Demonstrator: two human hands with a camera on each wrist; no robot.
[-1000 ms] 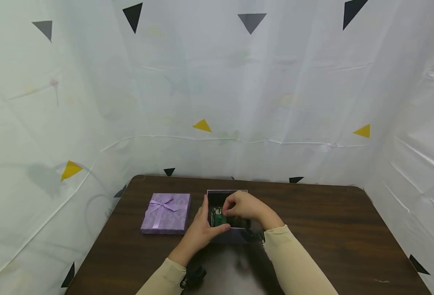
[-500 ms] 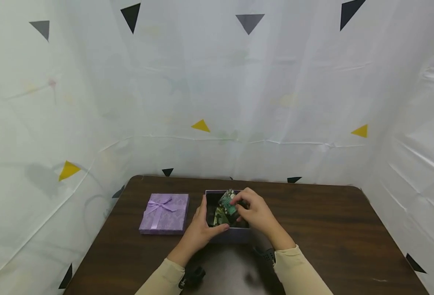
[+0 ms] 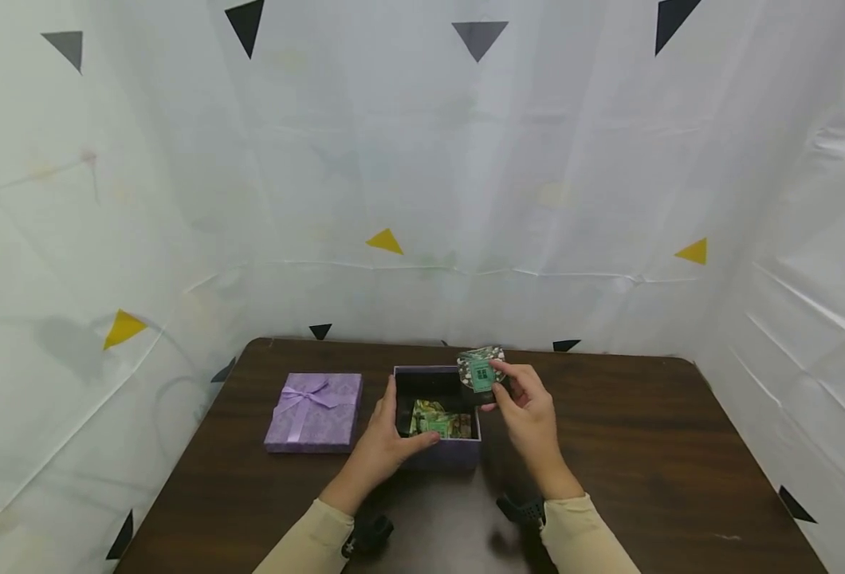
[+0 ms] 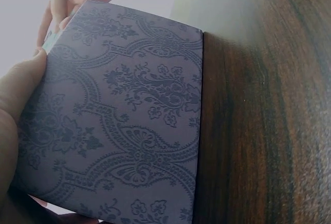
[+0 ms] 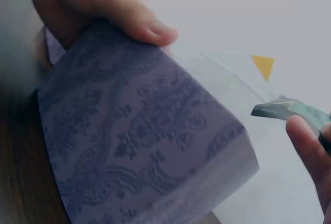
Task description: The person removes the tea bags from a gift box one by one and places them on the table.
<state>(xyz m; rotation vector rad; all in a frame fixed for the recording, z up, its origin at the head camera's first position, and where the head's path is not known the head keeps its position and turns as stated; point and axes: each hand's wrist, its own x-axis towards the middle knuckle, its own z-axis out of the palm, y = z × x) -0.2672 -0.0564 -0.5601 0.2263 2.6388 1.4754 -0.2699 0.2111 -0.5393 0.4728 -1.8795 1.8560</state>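
While the right hand (image 3: 530, 413) is pinching a green packet (image 3: 480, 371) between thumb and fingers, now lifting it out of the open purple box (image 3: 446, 457) near its right side, the left hand (image 3: 378, 448) is gripping the box's near left corner; this removal is apparently advancing, with further green contents (image 3: 430, 418) remaining inside.

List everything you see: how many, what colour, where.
Open box: one, purple, on the table
Ribboned lid: one, purple, left of the box
Held packet: one, green patterned, by the box's right edge
Box contents: count unclear, green and yellow, near end
Table: one, brown, under the box
Backdrop: one, white with triangles, around the table
Wrist devices: two, black, at the wrists
Sleeves: two, cream, on the forearms
Left hand: one, at the box's left side
Right hand: one, pinching the held packet
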